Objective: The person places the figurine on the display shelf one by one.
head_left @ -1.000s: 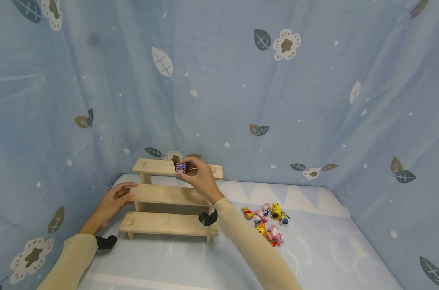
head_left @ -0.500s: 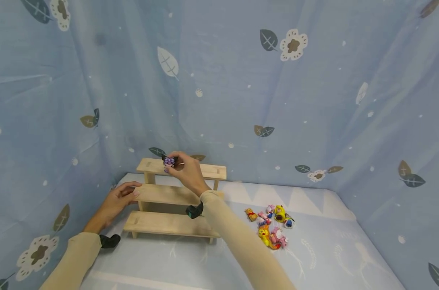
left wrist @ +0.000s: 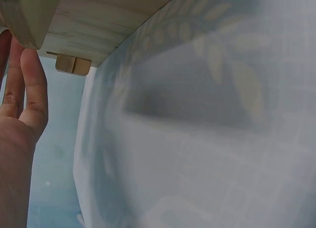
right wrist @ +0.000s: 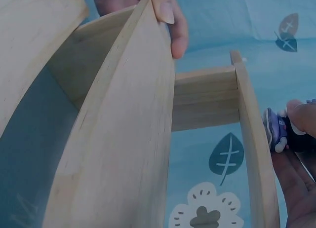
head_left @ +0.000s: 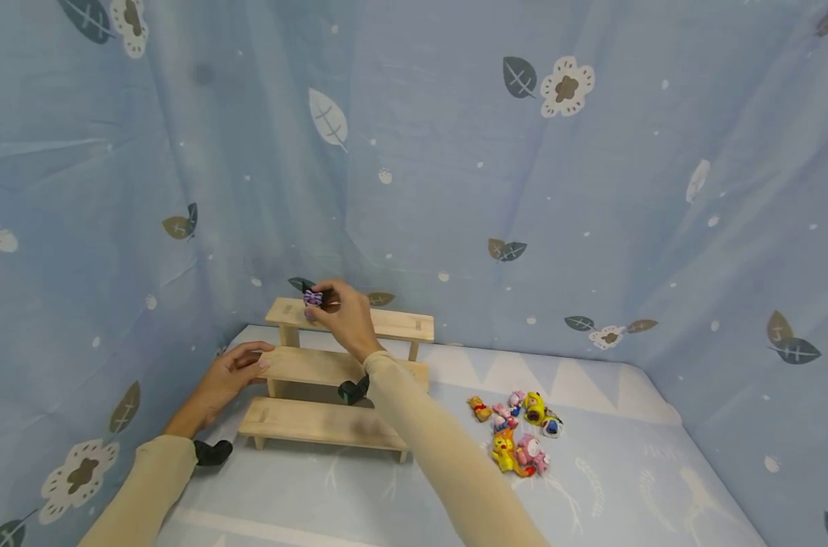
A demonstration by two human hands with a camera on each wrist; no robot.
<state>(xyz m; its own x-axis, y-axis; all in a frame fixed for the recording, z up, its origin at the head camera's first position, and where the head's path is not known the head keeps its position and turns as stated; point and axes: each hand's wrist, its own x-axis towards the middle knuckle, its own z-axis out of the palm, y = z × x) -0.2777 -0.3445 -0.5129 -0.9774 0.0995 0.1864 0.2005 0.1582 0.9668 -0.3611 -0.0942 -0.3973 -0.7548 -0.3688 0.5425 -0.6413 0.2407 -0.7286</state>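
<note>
A pale three-tier wooden display stand [head_left: 311,366] stands left of centre in the head view. My left hand [head_left: 228,377] grips the left end of its middle tier. The right wrist view shows that hand's thumb [right wrist: 167,12] lying against the board. With thumb and fingertips, my right hand [head_left: 351,320] pinches a small purple and black figurine [head_left: 311,299] at the top tier, towards its left end. In the right wrist view the figurine [right wrist: 275,129] is upright beside the top board; whether its base touches the wood cannot be told.
Several small toy figurines in yellow, pink, orange and blue lie in a cluster, among them a yellow one [head_left: 504,450], right of the stand. A light patterned cloth [head_left: 619,456] covers the table. Blue printed curtains [head_left: 441,152] hang behind and at both sides.
My right hand has moved left along the top tier with the figurine, towards the tier's left end. The left hand stays on the middle tier. The head view has shifted slightly.
</note>
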